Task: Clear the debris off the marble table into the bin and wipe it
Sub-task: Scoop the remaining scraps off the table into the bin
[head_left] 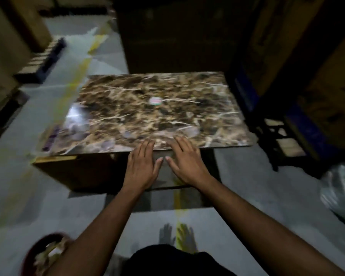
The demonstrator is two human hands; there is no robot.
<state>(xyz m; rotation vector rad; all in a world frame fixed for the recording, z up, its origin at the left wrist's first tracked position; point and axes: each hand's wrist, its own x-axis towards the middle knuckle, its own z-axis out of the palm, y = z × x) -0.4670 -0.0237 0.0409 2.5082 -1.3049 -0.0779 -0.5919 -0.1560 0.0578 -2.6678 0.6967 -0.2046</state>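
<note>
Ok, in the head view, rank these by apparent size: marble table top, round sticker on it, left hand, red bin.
1. marble table top
2. red bin, cropped by the frame and nearer, so unsure against the hand
3. left hand
4. round sticker

The place looked like a warehouse or storeroom, dimly lit. Tall cardboard cartons [317, 62] were stacked along the right side, some bearing dark printed marks, and more boxes [14, 36] stood at the far left. Those stacks rested on dark blue pallets [48, 56], one on the left and another [311, 136] on the right, as goods are kept in storage. The floor [247, 196] was bare grey concrete, with yellow painted lines [82, 66] running across it like aisle markings. A marble-patterned table top [147, 116] sat on a plain brown base in the open aisle between the stacks. The view was blurred, so no lettering could be read.
</note>
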